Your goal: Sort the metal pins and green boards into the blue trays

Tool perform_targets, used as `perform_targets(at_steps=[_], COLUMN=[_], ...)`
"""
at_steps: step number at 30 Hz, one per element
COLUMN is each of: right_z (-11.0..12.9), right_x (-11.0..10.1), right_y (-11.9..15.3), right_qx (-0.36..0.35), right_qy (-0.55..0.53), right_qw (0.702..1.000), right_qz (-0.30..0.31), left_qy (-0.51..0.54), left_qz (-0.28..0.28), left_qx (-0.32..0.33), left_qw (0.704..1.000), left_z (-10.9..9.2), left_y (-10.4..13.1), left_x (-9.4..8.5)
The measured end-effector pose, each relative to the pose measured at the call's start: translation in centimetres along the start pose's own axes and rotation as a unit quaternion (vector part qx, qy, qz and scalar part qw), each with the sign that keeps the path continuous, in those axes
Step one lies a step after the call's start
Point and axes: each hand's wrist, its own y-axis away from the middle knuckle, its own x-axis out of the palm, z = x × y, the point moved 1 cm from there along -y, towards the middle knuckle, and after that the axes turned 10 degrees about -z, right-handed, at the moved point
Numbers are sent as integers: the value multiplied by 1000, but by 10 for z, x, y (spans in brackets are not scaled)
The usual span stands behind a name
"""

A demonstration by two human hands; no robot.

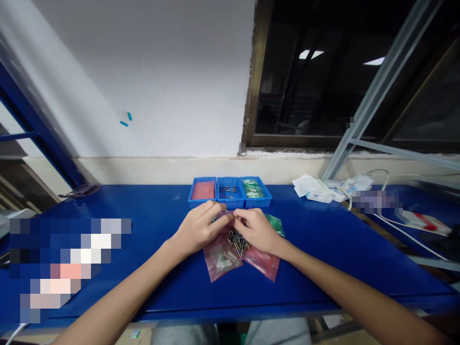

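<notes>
My left hand [205,224] and my right hand [257,229] meet over the middle of the table, fingertips pinched close together. A small thin item shows faintly between them, too small to name. Just below the fingers lies a heap of dark and brassy screw-like metal pieces [238,243]. This heap rests on pink plastic bags; the left bag [224,258] holds small pale clear parts, and the right bag [264,262] lies partly under my right hand. A green packet [276,224] sticks out behind my right wrist.
Behind my hands stand three joined blue bins: the left bin [190,192] with pink bags, the middle bin [230,203] with a few metal pieces, the right bin [268,195] with green packets. White crumpled packaging [312,188] and cables lie to the right. A metal post [370,96] rises there.
</notes>
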Motion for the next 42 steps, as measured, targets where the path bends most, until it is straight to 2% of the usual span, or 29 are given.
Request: perform_targets(at_steps=[3, 8, 11, 14, 18, 25, 33, 37, 42], right_z=[0, 1, 3, 1, -7, -7, -4, -1, -6], right_x=[-1, -1, -1, -2, -1, 3, 1, -1, 1], right_y=[0, 2, 2, 0, -1, 0, 1, 1, -1], right_qx=[11, 6, 35, 68, 66, 43, 13, 3, 32], right_qy=[-18, -37, -110, -167, -134, -96, -61, -69, -93], right_qw=[1000, 999, 993, 984, 988, 994, 998, 997, 994], right_qz=[8, 21, 31, 0, -34, -11, -30, -37, -48], left_qy=[33, 33, 47, 63, 90, 170, 190, 184, 222], left_qz=[22, 16, 10, -6, -16, -40, 19, 23, 17], left_qx=[-16, -44, -53, -68, -78, -153, -147, -158, -194], left_qw=[999, 998, 997, 996, 993, 973, 971, 970, 955], left_z=[0, -1, 1, 2, 0, 3, 5, 4, 3], left_y=[-1, 0, 2, 4, 4, 1, 5, 3, 1], left_x=[1, 4, 6, 7, 6, 7, 9, 8, 7])
